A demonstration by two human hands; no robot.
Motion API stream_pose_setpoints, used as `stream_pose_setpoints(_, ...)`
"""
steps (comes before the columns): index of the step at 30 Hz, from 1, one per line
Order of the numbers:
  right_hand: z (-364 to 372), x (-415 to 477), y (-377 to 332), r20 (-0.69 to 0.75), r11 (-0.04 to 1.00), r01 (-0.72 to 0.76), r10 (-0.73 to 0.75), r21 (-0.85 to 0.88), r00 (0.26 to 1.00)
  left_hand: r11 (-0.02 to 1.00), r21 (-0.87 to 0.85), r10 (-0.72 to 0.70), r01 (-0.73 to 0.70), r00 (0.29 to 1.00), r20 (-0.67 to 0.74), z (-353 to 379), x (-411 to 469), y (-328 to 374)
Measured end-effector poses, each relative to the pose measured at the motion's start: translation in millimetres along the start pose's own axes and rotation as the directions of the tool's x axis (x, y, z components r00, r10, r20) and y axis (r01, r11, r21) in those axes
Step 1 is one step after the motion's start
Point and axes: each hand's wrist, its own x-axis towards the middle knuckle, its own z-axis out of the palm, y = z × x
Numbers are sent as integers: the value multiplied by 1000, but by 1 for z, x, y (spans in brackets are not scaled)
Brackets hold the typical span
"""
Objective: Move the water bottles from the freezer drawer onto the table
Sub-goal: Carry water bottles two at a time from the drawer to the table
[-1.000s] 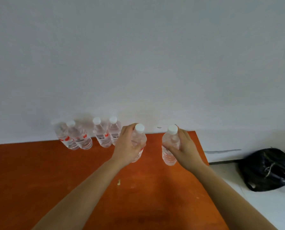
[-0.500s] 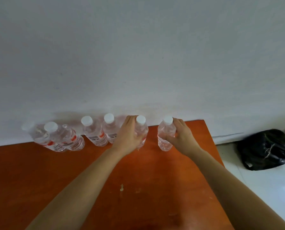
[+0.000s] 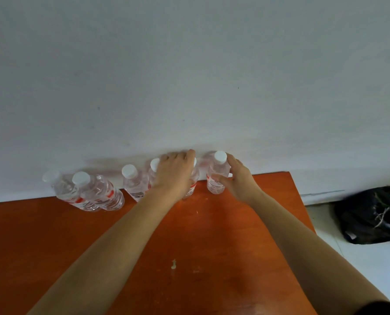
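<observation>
Orange table (image 3: 53, 246): each hand's grip closed round upright bottle.

Left hand (image 3: 174, 176): arm extended forward, palm down, fingers curled closed around a bottle (image 3: 192, 183). Right hand (image 3: 238, 178): arm extended, fingers wrapped on another bottle (image 3: 216, 176).

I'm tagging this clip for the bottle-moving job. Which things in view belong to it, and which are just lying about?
Part of the job: bottle in left hand; bottle in right hand; four standing bottles; orange table.

Lying about: black bag on the floor; pale speck on the table.
</observation>
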Motion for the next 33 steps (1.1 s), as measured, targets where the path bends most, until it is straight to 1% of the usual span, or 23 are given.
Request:
stream_pose_setpoints(1, 1, 1, 0, 6, 1000, -6, 6, 4, 1000, 999, 51, 5, -4, 1000, -5, 0, 1, -3)
stream_pose_setpoints(2, 3, 2, -1, 15, 1000, -10, 10, 11, 1000, 998, 65, -4, 5, 1000, -15, -1, 2, -6)
stream_pose_setpoints(6, 10, -1, -6, 38, 1000, 1, -2, 9, 999, 996, -73, -48, 47, 999, -11, -1, -2, -18)
stream_pose_setpoints(11, 8, -15, -20, 37, 1000, -6, 7, -23, 999, 995, -94, -39, 39, 999, 2, -10, -23, -21)
stream_pose_setpoints(13, 0, -21, -31, -15, 998, -10, 9, -54, 1000, 989, -133, -63, 59, 998, -26, -23, -33, -20)
stream_pose_setpoints(14, -6, -26, -39, -64, 998, -7, 3, -63, 998, 985, -159, -75, 66, 996, -52, -30, -38, -20)
stream_pose_setpoints(16, -22, -39, -54, -204, 995, 50, -67, -89, 977, 977, -204, -96, 68, 987, -131, -44, -46, -17)
stream_pose_setpoints(19, -49, -70, -69, -412, 980, 95, -161, -175, 897, 951, -308, -112, 8, 941, -321, -59, -56, -2)
stream_pose_setpoints(21, -66, -98, -73, -510, 969, 85, -197, -234, 837, 934, -354, -115, -38, 909, -400, -65, -60, 19)
stream_pose_setpoints(25, -104, -159, -55, -618, 930, 18, -258, -367, 743, 893, -417, -40, -166, 896, -443, -76, -65, 85)
stream_pose_setpoints(28, -141, -216, -39, -691, 900, -109, -241, -421, 682, 858, -434, 63, -274, 895, -441, -90, -72, 144)
stream_pose_setpoints(30, -169, -260, -35, -753, 882, -203, -221, -426, 620, 837, -419, 142, -354, 878, -457, -105, -80, 185)
stream_pose_setpoints(33, -210, -340, -31, -837, 860, -311, -213, -405, 503, 809, -369, 248, -459, 834, -494, -137, -103, 250)
